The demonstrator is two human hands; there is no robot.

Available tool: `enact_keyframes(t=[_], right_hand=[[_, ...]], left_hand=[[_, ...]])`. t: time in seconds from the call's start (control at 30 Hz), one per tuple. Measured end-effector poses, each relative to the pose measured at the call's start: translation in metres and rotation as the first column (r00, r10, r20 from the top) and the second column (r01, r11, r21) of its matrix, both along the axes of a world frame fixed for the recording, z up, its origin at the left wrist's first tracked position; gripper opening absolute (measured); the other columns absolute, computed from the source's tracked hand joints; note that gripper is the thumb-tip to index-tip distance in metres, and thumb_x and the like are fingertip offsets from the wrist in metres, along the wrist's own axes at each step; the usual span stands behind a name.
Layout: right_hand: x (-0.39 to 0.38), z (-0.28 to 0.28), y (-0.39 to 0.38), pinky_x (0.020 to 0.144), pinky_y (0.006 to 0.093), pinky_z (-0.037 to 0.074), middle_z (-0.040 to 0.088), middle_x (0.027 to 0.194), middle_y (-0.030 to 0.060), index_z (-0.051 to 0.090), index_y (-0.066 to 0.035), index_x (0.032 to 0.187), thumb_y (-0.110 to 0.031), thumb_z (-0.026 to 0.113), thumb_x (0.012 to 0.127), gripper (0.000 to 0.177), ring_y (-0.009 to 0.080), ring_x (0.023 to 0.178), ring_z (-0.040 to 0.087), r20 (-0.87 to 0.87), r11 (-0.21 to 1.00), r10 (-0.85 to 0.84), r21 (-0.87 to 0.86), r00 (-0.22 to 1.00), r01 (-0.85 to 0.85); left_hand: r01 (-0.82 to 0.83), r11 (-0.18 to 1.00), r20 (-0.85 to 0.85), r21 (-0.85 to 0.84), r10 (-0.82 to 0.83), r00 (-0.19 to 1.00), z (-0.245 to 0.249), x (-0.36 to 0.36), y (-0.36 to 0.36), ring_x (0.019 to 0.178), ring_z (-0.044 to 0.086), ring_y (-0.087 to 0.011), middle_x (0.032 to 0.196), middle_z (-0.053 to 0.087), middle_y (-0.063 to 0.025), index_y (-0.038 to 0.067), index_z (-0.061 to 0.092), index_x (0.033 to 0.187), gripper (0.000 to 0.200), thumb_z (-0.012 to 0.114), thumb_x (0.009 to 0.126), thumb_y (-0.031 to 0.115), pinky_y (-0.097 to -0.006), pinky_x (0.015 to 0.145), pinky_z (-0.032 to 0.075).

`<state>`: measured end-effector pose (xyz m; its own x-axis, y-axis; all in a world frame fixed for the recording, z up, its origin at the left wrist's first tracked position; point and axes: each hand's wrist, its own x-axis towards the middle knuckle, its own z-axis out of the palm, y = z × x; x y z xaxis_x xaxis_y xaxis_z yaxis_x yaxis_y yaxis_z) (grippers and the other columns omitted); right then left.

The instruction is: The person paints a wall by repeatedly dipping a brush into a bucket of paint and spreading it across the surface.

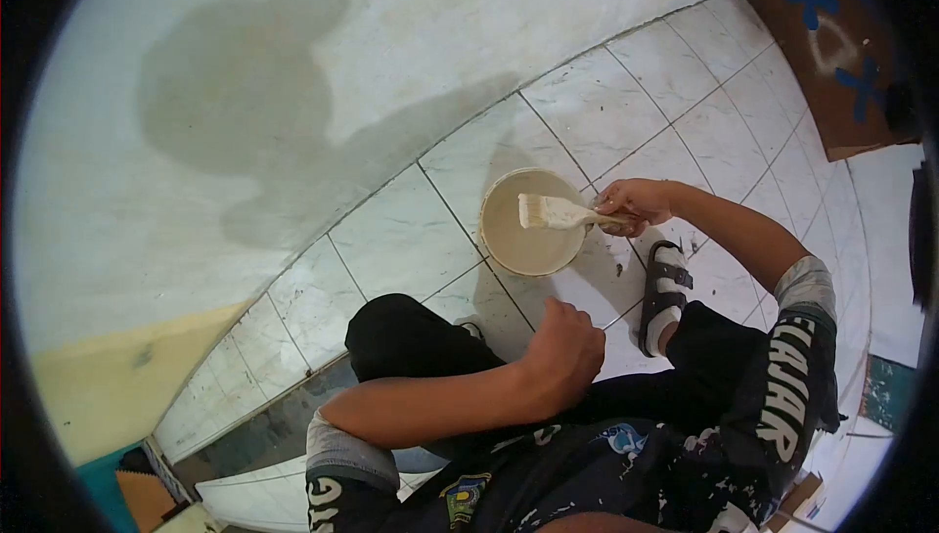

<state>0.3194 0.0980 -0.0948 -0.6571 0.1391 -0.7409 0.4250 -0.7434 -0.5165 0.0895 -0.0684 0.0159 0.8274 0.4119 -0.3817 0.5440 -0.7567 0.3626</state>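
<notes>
Your dark shirt [675, 440], with pale lettering on its sleeves and a blue and white emblem, lies nearest the camera and fills the bottom of the view. Beyond it is the brush [553, 212], its pale, flat bristles above the open mouth of the bucket [507, 240] and pointing to the left of the view. Your right hand [634, 206] is closed around the brush handle, just outside the bucket's right side; you cannot tell whether the brush touches the rim. The bucket is off-white and stands upright on the white tiled floor [567, 108].

Your left hand [567, 352] is curled into a loose fist just below the bucket in the view, apart from it; you cannot tell whether anything is inside the fingers. Your left knee [396, 333], in black trousers, is bent to the left of that hand. On the other side, your right foot, in a dark strapped sandal [665, 288], is on the tiles below your right hand. Small dark specks lie around it.

Farther out, a pale wall [440, 5] meets the floor, carrying a large shadow [245, 83] and a yellow band [127, 367] low down. A brown board [827, 54] with blue marks is at the upper right.
</notes>
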Motion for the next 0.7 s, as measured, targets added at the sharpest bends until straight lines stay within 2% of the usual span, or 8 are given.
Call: enact_keyframes(t=[0.07,0.1,0.13,0.2,0.4,0.53,0.63,0.7], right_hand=[[0.009,-0.013,0.003,0.038,0.0227,0.027,0.047,0.059,-0.0003,0.059,-0.005,0.087,-0.028,0.052,0.092,0.025,0.0073,0.046,0.037,-0.048,0.997,-0.017,-0.073,0.999,0.014],[0.012,-0.018,0.007,0.037,0.0229,0.027,0.046,0.060,-0.0001,0.059,-0.005,0.087,-0.028,0.051,0.090,0.025,0.0073,0.046,0.036,-0.078,0.989,-0.043,-0.147,0.996,0.031],[0.014,-0.020,0.013,0.037,0.0229,0.027,0.046,0.060,-0.0001,0.059,-0.005,0.087,-0.028,0.051,0.090,0.025,0.0073,0.046,0.036,-0.088,0.989,-0.031,-0.144,0.996,0.018],[0.015,-0.023,0.023,0.035,0.0230,0.026,0.048,0.060,0.0008,0.059,-0.004,0.089,-0.029,0.048,0.089,0.027,0.0073,0.044,0.036,-0.116,0.976,-0.014,-0.218,0.993,-0.012],[0.014,-0.022,0.060,0.034,0.0231,0.024,0.050,0.062,0.0021,0.059,-0.002,0.091,-0.029,0.045,0.088,0.030,0.0071,0.041,0.035,-0.292,0.973,0.167,-0.107,0.942,-0.206],[0.015,-0.023,0.078,0.034,0.0235,0.025,0.050,0.062,0.0025,0.058,-0.002,0.092,-0.028,0.042,0.090,0.031,0.0075,0.040,0.035,-0.303,0.957,0.243,-0.083,0.922,-0.279],[0.016,-0.041,0.090,0.037,0.0261,0.029,0.050,0.062,0.0020,0.059,-0.006,0.090,-0.028,0.044,0.091,0.027,0.0086,0.042,0.039,-0.352,0.959,0.265,-0.002,0.897,-0.285],[0.015,-0.048,0.090,0.039,0.0263,0.032,0.052,0.062,0.0007,0.060,-0.008,0.088,-0.028,0.047,0.091,0.024,0.0088,0.044,0.043,-0.267,0.968,0.250,0.098,0.931,-0.231]], left_hand=[[-0.013,1.000,-0.033,0.007,0.013,0.999,0.001,0.016,0.004,0.087,0.061,-0.0305,0.089,0.064,-0.0168,0.001,0.064,0.095,0.035,0.062,0.085,0.034,-0.0425,0.077,0.043],[-0.039,0.999,-0.002,0.000,0.039,0.999,-0.002,0.023,0.004,0.087,0.061,-0.0306,0.089,0.064,-0.0169,0.001,0.064,0.095,0.036,0.063,0.085,0.036,-0.0424,0.078,0.044],[-0.066,0.998,0.027,-0.007,0.066,0.997,-0.004,0.031,0.003,0.087,0.061,-0.0307,0.089,0.064,-0.0170,0.002,0.065,0.095,0.037,0.064,0.084,0.037,-0.0422,0.078,0.044],[-0.095,0.995,-0.015,-0.024,0.095,0.995,-0.003,0.045,0.003,0.087,0.061,-0.0308,0.090,0.064,-0.0171,0.002,0.065,0.095,0.037,0.065,0.084,0.037,-0.0419,0.078,0.044],[-0.231,0.971,-0.141,-0.058,0.221,0.965,0.000,0.086,0.011,0.091,0.061,-0.0313,0.092,0.064,-0.0170,0.002,0.065,0.095,0.038,0.066,0.084,0.038,-0.0420,0.079,0.045],[-0.333,0.941,-0.160,-0.062,0.320,0.934,-0.003,0.119,0.019,0.094,0.061,-0.0321,0.095,0.064,-0.0173,0.002,0.065,0.098,0.039,0.065,0.085,0.039,-0.0430,0.080,0.045],[-0.398,0.914,-0.218,-0.072,0.375,0.901,-0.010,0.138,0.027,0.095,0.061,-0.0336,0.098,0.064,-0.0178,0.003,0.063,0.101,0.040,0.064,0.086,0.039,-0.0445,0.082,0.046],[-0.434,0.897,-0.271,-0.086,0.398,0.876,-0.017,0.153,0.034,0.095,0.062,-0.0343,0.098,0.064,-0.0183,0.003,0.063,0.103,0.040,0.063,0.087,0.039,-0.0454,0.082,0.046]])
